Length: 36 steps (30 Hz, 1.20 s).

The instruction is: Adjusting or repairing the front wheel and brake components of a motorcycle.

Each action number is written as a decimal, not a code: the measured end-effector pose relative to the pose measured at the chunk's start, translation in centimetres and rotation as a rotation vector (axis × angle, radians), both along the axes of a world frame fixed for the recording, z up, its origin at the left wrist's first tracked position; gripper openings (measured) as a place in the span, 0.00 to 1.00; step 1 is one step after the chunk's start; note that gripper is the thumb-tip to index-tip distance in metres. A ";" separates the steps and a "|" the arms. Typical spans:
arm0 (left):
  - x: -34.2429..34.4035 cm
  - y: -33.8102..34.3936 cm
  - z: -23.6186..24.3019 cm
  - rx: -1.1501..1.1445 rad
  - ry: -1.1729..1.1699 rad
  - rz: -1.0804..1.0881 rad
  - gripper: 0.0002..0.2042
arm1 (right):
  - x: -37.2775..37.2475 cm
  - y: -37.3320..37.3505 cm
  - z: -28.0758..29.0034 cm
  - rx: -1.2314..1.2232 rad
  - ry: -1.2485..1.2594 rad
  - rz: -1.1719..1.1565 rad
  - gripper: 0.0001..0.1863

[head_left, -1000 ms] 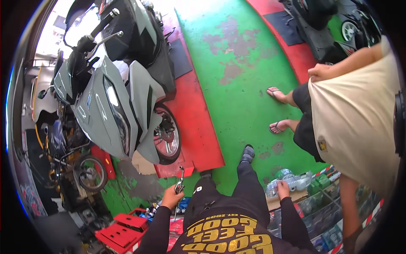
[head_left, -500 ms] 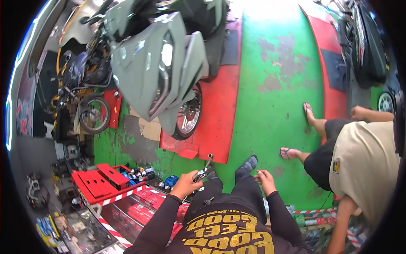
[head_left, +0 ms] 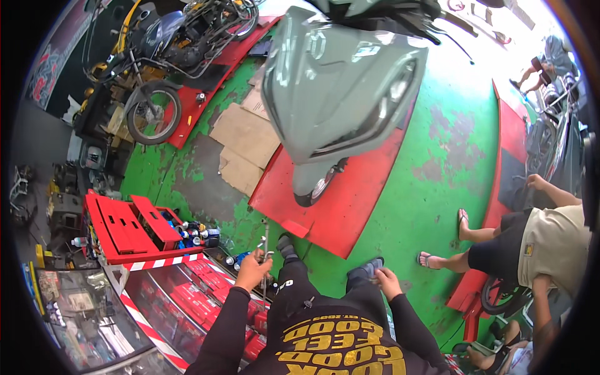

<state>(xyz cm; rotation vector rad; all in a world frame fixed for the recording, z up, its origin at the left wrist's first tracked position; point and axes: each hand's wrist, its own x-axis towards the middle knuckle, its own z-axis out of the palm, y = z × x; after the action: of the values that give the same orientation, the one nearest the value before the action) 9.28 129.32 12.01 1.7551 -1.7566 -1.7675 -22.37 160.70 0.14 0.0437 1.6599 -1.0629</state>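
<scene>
My left hand (head_left: pixel 251 274) is closed around a slim, straight metal wrench (head_left: pixel 267 236) that stands up from the fingers, beside the front of the red tool chest. Other shiny metal shows at the fingers, too small to tell apart. My right hand (head_left: pixel 389 285) hangs in front of my right thigh, its fingers loosely bent and a little apart, with nothing visible in them. Ahead of me, a grey-green scooter (head_left: pixel 340 81) stands on a red lift platform (head_left: pixel 331 228), its front wheel (head_left: pixel 322 184) toward me.
To my left are a red tool chest (head_left: pixel 119 228), several spray cans (head_left: pixel 201 233) and a glass display case (head_left: pixel 147 300) edged in striped tape. Flattened cardboard (head_left: pixel 247 134) lies on the green floor. A dismantled motorcycle (head_left: pixel 153 112) stands far left; a person in a beige shirt (head_left: pixel 553 240) at right.
My view has swung left and moved forward, so the scooter now faces me. My left hand has shifted left and the wrench points more upright. My right hand is slightly lower.
</scene>
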 end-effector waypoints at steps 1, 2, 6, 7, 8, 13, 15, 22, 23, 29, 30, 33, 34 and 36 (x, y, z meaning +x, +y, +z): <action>1.9 -1.8 -1.2 0.015 0.007 0.039 0.09 | 0.7 0.4 0.1 0.013 0.005 0.009 0.14; 3.7 -3.6 -2.6 0.033 0.013 0.076 0.09 | 1.4 0.9 0.3 0.113 0.020 -0.051 0.14; 5.8 -9.6 -7.2 0.026 -0.081 -0.125 0.09 | 5.7 2.8 0.3 0.353 0.126 -0.201 0.14; 5.6 -10.3 -8.4 0.005 -0.130 -0.243 0.09 | 7.3 3.4 0.3 0.327 0.205 -0.193 0.14; 5.3 -10.9 -9.9 -0.021 -0.175 -0.349 0.09 | 8.1 2.9 0.3 0.293 0.287 -0.171 0.13; 0.7 -9.6 -20.7 -0.215 -0.198 -1.094 0.12 | 12.5 -3.1 2.5 0.405 0.488 0.313 0.10; -2.9 -8.3 -25.4 -0.315 -0.113 -1.199 0.11 | 12.6 -5.4 2.2 0.317 0.582 0.541 0.12; -15.5 -2.5 -45.1 -0.422 -0.204 -1.229 0.09 | 10.7 -4.9 -5.1 0.421 0.814 0.986 0.18; -16.1 -1.4 -48.2 -0.409 -0.240 -1.245 0.09 | 10.3 -4.7 -5.5 0.478 0.836 1.083 0.23; -18.3 2.2 -60.9 -0.462 -0.636 -1.182 0.10 | 8.4 -5.4 -5.7 0.427 0.855 1.210 0.23; -18.4 2.0 -61.5 -0.499 -0.608 -1.180 0.10 | 8.2 -5.3 -5.8 0.420 0.865 1.215 0.23; -17.9 1.1 -61.5 -0.607 -0.527 -1.177 0.10 | 7.5 -4.9 -5.8 0.401 0.887 1.227 0.23; -17.6 0.9 -61.2 -0.598 -0.532 -1.164 0.10 | 7.5 -4.8 -5.8 0.386 0.891 1.229 0.23; -16.8 0.4 -60.2 -0.651 -0.488 -1.061 0.10 | 7.3 -4.9 -5.9 0.355 0.899 1.229 0.23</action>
<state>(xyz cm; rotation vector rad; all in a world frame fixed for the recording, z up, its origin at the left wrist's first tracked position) -7.53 129.74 -48.20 1.0349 -3.3413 -0.6315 -15.09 155.85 -5.80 -1.2136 2.0794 0.2373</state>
